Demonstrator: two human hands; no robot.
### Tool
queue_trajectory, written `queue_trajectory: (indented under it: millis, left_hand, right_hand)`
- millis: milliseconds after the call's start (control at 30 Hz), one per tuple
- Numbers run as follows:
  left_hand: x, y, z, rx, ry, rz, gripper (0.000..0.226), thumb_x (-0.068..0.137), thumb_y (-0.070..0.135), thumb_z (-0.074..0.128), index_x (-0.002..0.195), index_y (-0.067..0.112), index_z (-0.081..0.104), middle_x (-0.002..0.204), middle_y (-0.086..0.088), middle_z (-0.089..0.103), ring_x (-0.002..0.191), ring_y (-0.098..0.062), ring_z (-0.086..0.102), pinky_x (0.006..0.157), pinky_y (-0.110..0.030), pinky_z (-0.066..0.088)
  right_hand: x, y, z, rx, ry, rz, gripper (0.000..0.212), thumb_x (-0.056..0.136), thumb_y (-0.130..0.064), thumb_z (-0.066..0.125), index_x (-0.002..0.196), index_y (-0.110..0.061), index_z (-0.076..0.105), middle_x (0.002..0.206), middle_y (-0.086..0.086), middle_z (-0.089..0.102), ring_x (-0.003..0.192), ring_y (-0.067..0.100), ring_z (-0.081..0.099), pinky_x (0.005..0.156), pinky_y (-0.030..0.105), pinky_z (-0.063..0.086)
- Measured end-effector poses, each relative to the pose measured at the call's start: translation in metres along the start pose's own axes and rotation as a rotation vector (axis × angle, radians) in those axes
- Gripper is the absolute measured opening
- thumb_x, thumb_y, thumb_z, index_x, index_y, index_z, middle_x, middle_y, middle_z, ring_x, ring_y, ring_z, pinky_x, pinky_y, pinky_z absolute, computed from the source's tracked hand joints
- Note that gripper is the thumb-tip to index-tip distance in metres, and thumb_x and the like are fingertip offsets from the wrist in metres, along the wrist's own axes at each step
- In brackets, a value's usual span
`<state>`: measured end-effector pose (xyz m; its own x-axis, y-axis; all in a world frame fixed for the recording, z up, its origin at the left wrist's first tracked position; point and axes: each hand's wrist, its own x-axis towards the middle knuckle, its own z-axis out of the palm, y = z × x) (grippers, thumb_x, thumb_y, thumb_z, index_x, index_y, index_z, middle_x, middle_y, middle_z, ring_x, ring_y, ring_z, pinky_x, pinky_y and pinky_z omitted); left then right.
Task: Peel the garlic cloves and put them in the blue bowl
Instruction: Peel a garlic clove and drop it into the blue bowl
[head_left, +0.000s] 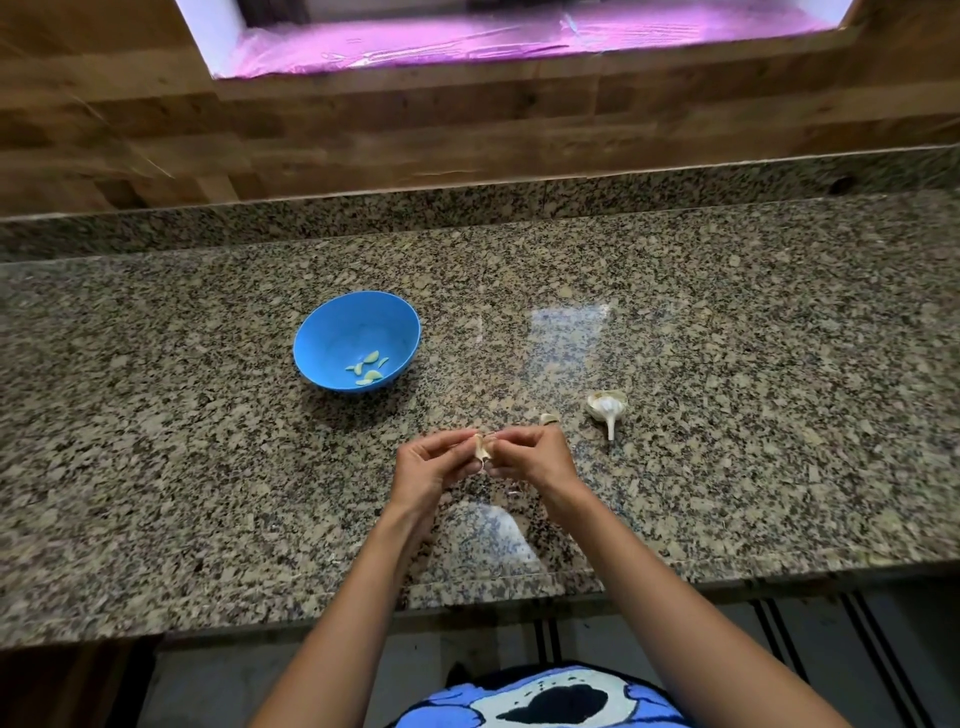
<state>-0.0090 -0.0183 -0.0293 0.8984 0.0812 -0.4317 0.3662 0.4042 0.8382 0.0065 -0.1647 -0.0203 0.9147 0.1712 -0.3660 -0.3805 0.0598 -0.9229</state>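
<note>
Granite worktop (727, 322) under both hands. Blue bowl (356, 340), peeled cloves (370, 368) inside, sits beyond and left of the left hand (431, 465). Garlic bulb (607, 408) lies just right of the right hand (532, 453). Both hands pinch one garlic clove (482, 448) between them.

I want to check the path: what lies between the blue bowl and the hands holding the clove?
Only bare granite countertop, as the head view shows, between the blue bowl and the clove pinched by the left hand and right hand.
</note>
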Motion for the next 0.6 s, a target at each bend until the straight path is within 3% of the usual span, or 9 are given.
queue_trajectory:
  millis: [100, 167, 300, 400, 600]
  left_hand:
    - [0.0003, 0.0009, 0.0005, -0.123, -0.014, -0.067, 0.018, 0.070, -0.009, 0.064, 0.085, -0.001, 0.070, 0.081, -0.014, 0.072, 0.059, -0.017, 0.066, 0.054, -0.020, 0.056]
    - [0.0006, 0.0010, 0.0008, -0.125, -0.019, -0.074, 0.019, 0.066, -0.005, 0.066, 0.082, 0.002, 0.073, 0.080, -0.014, 0.072, 0.058, -0.017, 0.066, 0.055, -0.020, 0.057]
    - [0.0027, -0.0002, 0.0003, 0.139, -0.034, 0.042, 0.016, 0.076, -0.005, 0.067, 0.089, 0.002, 0.072, 0.084, -0.013, 0.073, 0.069, -0.019, 0.066, 0.066, -0.025, 0.058]
    - [0.0033, -0.0015, 0.0008, 0.239, -0.022, 0.108, 0.015, 0.078, -0.004, 0.068, 0.093, -0.002, 0.070, 0.088, -0.017, 0.072, 0.073, -0.023, 0.066, 0.070, -0.028, 0.058]
    - [0.0015, 0.0004, 0.0033, 0.089, -0.029, 0.058, 0.015, 0.077, -0.007, 0.065, 0.088, 0.001, 0.070, 0.084, -0.012, 0.072, 0.069, -0.019, 0.066, 0.065, -0.024, 0.058]
  right_hand:
    - [-0.0009, -0.0029, -0.0005, 0.160, -0.012, 0.112, 0.006, 0.083, 0.003, 0.062, 0.087, 0.002, 0.067, 0.076, 0.012, 0.069, 0.062, 0.017, 0.066, 0.062, 0.022, 0.057]
    - [-0.0004, -0.0022, 0.0009, 0.138, -0.012, 0.093, 0.008, 0.084, -0.001, 0.062, 0.091, 0.002, 0.066, 0.079, 0.013, 0.069, 0.064, 0.018, 0.066, 0.063, 0.022, 0.057]
    - [0.0008, 0.0011, 0.0043, 0.005, 0.004, -0.002, 0.019, 0.081, -0.016, 0.068, 0.094, -0.002, 0.067, 0.080, 0.009, 0.070, 0.067, 0.018, 0.067, 0.063, 0.024, 0.057]
    - [0.0022, 0.0018, 0.0036, 0.017, 0.038, -0.027, 0.010, 0.080, -0.011, 0.068, 0.086, -0.003, 0.069, 0.077, 0.012, 0.070, 0.062, 0.017, 0.065, 0.059, 0.022, 0.056]
    - [0.0031, -0.0025, -0.0040, 0.108, -0.021, 0.019, 0.007, 0.082, -0.004, 0.065, 0.087, 0.000, 0.068, 0.069, 0.010, 0.068, 0.054, 0.013, 0.063, 0.056, 0.020, 0.056]
